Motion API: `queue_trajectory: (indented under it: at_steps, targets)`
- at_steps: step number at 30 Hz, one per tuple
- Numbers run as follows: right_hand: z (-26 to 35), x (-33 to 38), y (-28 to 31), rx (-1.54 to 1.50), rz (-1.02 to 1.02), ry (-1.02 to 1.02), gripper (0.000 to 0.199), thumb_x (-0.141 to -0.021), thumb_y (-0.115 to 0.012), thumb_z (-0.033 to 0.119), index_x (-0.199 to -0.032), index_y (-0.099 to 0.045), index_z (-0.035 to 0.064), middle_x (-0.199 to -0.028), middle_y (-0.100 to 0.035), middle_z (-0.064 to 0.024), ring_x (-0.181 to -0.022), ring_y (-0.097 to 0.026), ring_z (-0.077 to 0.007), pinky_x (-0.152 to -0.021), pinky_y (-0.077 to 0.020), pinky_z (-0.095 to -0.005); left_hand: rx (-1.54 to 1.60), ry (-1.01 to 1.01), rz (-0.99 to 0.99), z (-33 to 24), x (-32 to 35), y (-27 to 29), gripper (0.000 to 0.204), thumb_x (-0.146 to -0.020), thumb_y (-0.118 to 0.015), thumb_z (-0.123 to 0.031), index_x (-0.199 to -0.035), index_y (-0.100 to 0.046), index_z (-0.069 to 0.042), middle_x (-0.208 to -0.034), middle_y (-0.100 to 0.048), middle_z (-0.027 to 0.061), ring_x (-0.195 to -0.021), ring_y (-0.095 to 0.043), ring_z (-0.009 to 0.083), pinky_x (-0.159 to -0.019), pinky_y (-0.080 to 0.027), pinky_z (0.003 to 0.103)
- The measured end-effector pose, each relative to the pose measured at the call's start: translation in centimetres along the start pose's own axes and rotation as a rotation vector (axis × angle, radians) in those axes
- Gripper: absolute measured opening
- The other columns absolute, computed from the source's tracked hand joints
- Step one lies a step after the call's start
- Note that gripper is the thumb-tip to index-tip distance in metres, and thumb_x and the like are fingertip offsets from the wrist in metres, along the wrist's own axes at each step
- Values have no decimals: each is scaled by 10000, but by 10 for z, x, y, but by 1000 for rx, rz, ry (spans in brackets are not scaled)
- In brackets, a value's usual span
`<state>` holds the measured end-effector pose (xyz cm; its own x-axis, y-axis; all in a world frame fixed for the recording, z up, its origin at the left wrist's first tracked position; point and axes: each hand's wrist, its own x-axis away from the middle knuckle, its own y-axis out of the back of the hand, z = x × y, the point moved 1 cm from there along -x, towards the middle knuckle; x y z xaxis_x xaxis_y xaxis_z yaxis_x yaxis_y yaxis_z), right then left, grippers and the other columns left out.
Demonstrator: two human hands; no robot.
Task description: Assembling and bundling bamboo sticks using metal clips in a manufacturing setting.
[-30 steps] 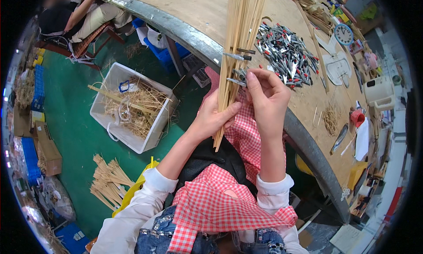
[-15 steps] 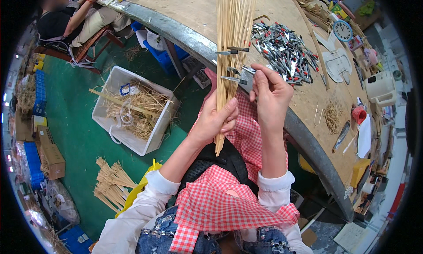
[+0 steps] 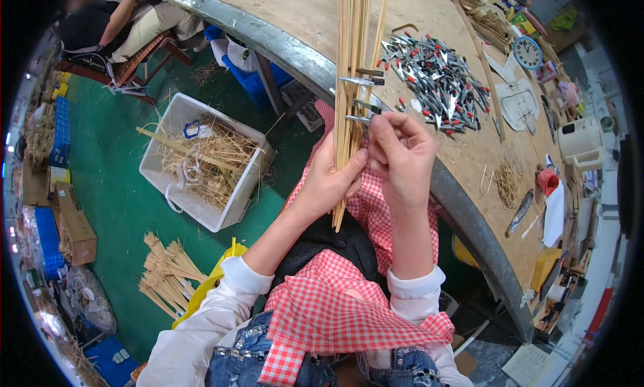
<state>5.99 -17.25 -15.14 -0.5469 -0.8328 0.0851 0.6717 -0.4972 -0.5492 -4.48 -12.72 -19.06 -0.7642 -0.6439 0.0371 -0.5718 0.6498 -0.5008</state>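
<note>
My left hand (image 3: pixel 329 176) is closed around the lower part of a bundle of long, thin, pale wood-like strips (image 3: pixel 354 25). The strips run up and away over the table edge, their lower ends sticking out below my fist. Across the bundle, above my left hand, sits a metal spring clamp (image 3: pixel 362 81). Just below it is a second spring clamp (image 3: pixel 359 118), its end pinched between the thumb and fingers of my right hand (image 3: pixel 407 155). My fingers partly hide that clamp. One strip stands apart on the bundle's right side.
Many spring clamps with red or black tips lie in a pile (image 3: pixel 446 85) on the wooden table (image 3: pixel 268 5). Left, on the green floor, stand a white bin (image 3: pixel 225 216) of straw-like scraps and more strip bundles (image 3: pixel 164 273). A seated person (image 3: pixel 100 28) is far left.
My right hand has moved slightly left and down, closer to the bundle and the lower clamp. The bundle has shifted a little right, and one strip now stands apart from it.
</note>
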Motion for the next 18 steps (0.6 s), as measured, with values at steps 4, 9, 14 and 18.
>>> queue_trajectory:
  at_steps: [4,9,14,18]
  targets:
    - [-13,1,-2,13,-87,109,80,-886,-615,54,-900,-586,-19,-689,-538,-17,-465,-366,-32,-385,-250,-170,-10,-49,-53,6,-2,3,224,-968,-482,-140,-1151,-376,-64,-646,-404,-1,-420,-336,60,-363,-312,195]
    - [9,2,12,16,-152,246,99,-911,-576,93,-883,-578,-2,-742,-535,-39,-491,-364,-46,-392,-245,-171,40,-55,-63,1,-4,13,186,-975,-468,-155,-1108,-375,-64,-645,-401,4,-397,-320,61,-345,-299,197]
    - [10,-4,-3,-165,-67,82,209,-909,-587,184,-890,-580,-24,-831,-586,-96,-476,-434,-81,-392,-321,-191,36,-66,-104,4,-6,16,173,-977,-465,-166,-1088,-376,-67,-647,-411,8,-388,-333,62,-338,-293,197]
    - [-14,-15,-22,210,-80,210,150,-874,-636,106,-891,-597,-37,-771,-605,-60,-531,-503,-67,-401,-359,-199,-18,-17,-146,5,-3,9,305,-960,-472,-78,-1240,-353,-71,-707,-441,3,-444,-365,50,-357,-313,201]
